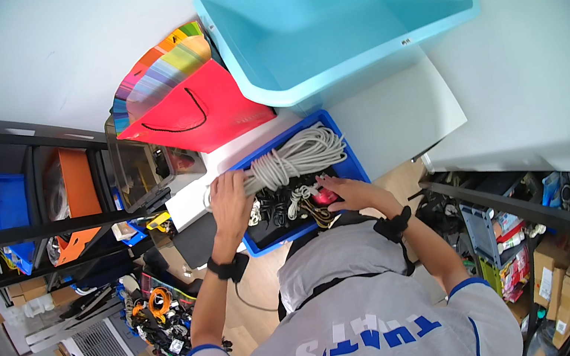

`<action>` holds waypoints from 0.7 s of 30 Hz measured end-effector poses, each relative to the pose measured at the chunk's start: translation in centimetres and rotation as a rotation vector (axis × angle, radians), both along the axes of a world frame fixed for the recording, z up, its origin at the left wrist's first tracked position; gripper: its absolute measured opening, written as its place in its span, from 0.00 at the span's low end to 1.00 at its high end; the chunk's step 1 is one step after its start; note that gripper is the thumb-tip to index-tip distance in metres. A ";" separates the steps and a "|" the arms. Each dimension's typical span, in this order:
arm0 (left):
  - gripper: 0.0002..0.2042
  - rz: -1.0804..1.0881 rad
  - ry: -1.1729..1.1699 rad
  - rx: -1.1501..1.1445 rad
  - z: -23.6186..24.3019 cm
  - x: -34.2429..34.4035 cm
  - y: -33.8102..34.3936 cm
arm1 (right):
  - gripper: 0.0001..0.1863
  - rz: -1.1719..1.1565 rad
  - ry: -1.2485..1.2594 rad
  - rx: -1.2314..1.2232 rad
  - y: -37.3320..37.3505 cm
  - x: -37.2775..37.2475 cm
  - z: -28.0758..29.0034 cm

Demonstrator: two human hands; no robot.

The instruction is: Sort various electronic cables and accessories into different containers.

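A bundle of light grey cable (289, 158), wound around its middle, lies across the far side of a blue bin (352, 167). My left hand (231, 200) is closed on the bundle's left end. At the bin's right side, my right hand (354, 194) reaches in with its fingers apart, beside a small red item (324, 196). That item's kind is partly hidden by the fingers. Black cables (273, 208) and a smaller white cable coil (299, 203) lie lower in the bin, nearer to me.
Behind the bin stand a red gift bag (206, 112) and a large light-blue tub (355, 53), on a white surface (402, 109). Black-framed shelves with an orange bin (78, 182) are on the left. More shelving, with cardboard boxes (561, 275), stands on the right.
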State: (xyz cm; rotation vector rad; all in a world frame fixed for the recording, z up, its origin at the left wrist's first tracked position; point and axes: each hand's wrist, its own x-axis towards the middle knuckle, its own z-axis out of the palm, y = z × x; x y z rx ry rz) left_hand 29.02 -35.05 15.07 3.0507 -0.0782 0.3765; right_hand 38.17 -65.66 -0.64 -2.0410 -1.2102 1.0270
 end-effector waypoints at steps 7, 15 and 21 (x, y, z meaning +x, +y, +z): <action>0.26 0.448 0.287 -0.977 4.9 -5.0 -3.3 | 0.59 -0.090 0.295 0.071 0.6 1.2 13.2; 0.37 0.241 0.157 -1.638 6.2 -4.6 -10.4 | 0.60 -0.303 0.943 0.829 4.1 0.7 16.7; 0.32 0.243 0.092 -1.753 4.3 -6.0 -11.6 | 0.54 -0.451 0.873 0.772 4.7 -1.0 21.5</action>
